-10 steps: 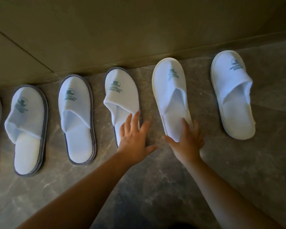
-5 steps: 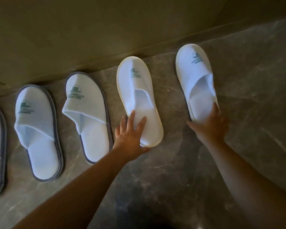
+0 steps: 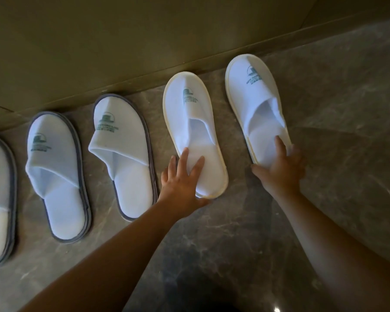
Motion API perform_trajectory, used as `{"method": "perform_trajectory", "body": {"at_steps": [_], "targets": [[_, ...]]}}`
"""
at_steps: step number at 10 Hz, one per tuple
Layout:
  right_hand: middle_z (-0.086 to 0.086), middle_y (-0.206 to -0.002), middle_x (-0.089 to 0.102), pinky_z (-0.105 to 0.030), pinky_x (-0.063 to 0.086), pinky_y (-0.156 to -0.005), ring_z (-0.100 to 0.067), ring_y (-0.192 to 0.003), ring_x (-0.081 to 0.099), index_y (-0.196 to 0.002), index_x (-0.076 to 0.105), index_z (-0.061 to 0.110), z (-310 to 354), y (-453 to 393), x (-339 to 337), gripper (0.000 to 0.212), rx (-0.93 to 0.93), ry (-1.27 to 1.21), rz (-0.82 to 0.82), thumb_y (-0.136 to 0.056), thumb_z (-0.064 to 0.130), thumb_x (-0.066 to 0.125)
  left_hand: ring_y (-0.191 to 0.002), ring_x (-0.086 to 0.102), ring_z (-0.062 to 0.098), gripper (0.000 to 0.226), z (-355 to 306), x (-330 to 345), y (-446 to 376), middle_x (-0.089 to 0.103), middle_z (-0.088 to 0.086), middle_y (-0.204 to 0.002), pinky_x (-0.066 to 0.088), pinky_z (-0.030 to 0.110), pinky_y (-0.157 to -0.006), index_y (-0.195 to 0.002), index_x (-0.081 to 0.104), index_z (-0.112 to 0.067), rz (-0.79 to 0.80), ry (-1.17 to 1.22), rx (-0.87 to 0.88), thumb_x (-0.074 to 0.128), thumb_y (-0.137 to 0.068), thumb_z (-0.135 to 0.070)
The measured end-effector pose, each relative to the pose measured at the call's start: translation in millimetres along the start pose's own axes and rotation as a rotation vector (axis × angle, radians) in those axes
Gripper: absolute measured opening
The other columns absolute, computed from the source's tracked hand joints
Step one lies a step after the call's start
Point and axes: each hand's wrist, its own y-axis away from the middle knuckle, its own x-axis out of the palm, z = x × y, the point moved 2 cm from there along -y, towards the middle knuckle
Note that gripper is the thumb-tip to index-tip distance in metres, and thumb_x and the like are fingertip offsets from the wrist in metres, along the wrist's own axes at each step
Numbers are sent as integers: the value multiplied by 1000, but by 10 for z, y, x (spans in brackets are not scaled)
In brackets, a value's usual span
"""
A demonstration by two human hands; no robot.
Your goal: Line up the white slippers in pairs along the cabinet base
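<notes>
Two cream-edged slippers (image 3: 195, 131) (image 3: 256, 104) laid on the marble floor (image 3: 234, 244), toes pointed at the cabinet base (image 3: 122, 82), long axes tilted slightly left, heels pressed by flat-fingered left hand (image 3: 181, 179) and right hand (image 3: 282, 167), grey-edged slippers (image 3: 122, 154) lined up alongside at left.

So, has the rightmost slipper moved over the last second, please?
Yes. The rightmost slipper, under the right hand, has slid left: its gap to the cream-edged slipper narrowed, while that one kept its spacing from the grey-edged slipper.

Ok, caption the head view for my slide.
Both hands, left and right, press the cream-edged slippers beside grey-edged ones.
</notes>
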Motion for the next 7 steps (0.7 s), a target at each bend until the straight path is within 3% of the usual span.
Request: {"method": "perform_trajectory", "body": {"at_steps": [4,6,7], "targets": [[-24,-143,22,-52,27,-102,-42,-128,24,-139,21,23,-19,-53,-10,86,12,35,26,-71,37,71,-142,-4,33,100,20,9,-7,-14,6,-154,9,54,-113,-141,-4,-33,-18,7,10,58,-69,-62],[-20,-150,11,-55,20,-108,-41,-135,16,-142,15,24,51,26,-82,91,-25,1,-5,-71,44,69,-142,-6,31,97,-88,-169,72,-14,3,-155,2,53,-114,-141,-2,-35,-34,59,-40,57,-70,-62],[5,-139,43,-32,44,-99,-15,-126,42,-130,40,30,94,373,-289,66,-225,-442,-133,-72,47,66,-141,-1,28,85,-341,-372,259,-5,3,-156,4,52,-113,-141,9,-35,-56,171,107,55,-74,-59]]}}
